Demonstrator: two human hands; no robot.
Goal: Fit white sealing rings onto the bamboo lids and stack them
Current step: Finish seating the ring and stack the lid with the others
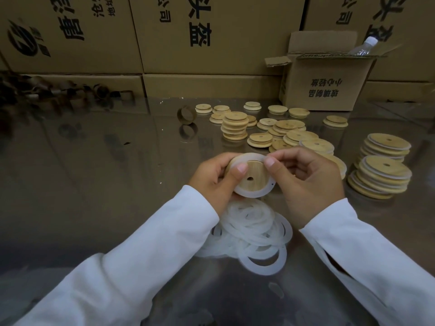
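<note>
I hold one bamboo lid (255,176) above the table, its inner side with a small hole facing me. A white sealing ring (247,192) lies around its raised centre. My left hand (211,182) grips the lid's left edge, thumb pressed on the wood. My right hand (308,177) pinches the ring at the lid's top right edge. Below my hands lies a heap of loose white rings (256,234). Two stacks of ringed lids (382,172) stand at the right. Bare lids (280,130) lie scattered and piled behind my hands.
Large cardboard cartons (188,43) wall off the back of the reflective table (106,172). An open small carton (327,85) with a plastic bottle (363,47) stands at the back right. A brown cardboard ring (186,115) stands mid-table; dark tube pieces (58,92) crowd the back left.
</note>
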